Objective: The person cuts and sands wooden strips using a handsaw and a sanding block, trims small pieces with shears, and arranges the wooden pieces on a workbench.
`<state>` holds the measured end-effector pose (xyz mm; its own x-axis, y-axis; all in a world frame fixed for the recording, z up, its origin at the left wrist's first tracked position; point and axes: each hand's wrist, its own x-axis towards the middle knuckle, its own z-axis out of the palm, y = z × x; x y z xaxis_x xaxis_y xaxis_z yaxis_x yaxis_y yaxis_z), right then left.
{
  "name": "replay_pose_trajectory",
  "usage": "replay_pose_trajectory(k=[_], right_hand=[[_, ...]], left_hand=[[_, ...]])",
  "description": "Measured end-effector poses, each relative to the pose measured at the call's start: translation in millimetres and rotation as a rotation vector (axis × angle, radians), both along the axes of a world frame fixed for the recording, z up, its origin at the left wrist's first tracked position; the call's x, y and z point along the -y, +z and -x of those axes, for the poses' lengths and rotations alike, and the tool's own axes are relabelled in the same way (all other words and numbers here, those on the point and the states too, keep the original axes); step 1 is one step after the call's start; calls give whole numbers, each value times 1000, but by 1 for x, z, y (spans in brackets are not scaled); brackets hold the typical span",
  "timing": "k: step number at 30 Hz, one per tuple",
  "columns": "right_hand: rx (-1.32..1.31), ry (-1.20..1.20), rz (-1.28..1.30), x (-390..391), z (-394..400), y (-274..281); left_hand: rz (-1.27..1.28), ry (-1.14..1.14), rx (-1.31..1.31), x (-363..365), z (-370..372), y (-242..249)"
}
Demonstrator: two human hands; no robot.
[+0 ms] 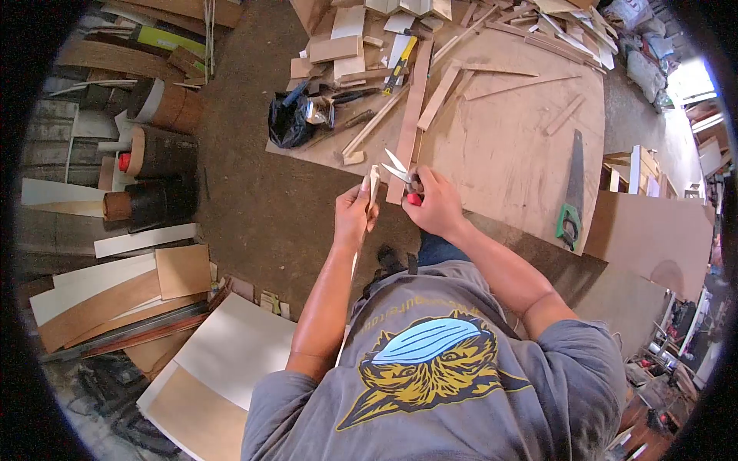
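My left hand [354,216] is closed around a thin pale strip [374,183], whose upper end sticks up past the fingers. Below, the strip trails down along the inner side of my left forearm. In my right hand [438,201] is a pair of scissors [396,167] with red and black handles. Their blades are spread apart and point up and left, just beside the strip's top end. Both hands are above the near left edge of the wooden worktable [507,165].
A handsaw [573,192] with a green handle lies at the table's right. Wood offcuts, a hammer [354,123], a yellow cutter [400,65] and a black plastic bag [288,123] lie on its left side. Boards [184,269] and rolls [165,157] stand along the left.
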<state>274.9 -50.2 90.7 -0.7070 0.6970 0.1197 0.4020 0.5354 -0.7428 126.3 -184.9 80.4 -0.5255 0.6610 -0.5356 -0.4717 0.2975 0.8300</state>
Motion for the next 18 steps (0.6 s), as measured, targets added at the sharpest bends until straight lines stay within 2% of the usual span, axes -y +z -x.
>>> replay_pose_trajectory(k=[2, 6, 8, 12, 16, 18], right_hand=[[-27, -6, -66, -13, -1, 3], [-1, 1, 51, -27, 7, 18], [-7, 37, 69, -22, 13, 33], [26, 118, 83, 4, 22, 49], [55, 143, 63, 37, 25, 57], [73, 148, 39, 54, 23, 60]], left_hand=[[-41, -22, -23, -15, 5, 5], [-67, 15, -118, -33, 8, 27], [-169, 85, -210, -32, 9, 21], [-234, 207, -419, -17, 4, 27], [-178, 230, -766, 9, 0, 48], [-184, 244, -758, 27, -1, 47]])
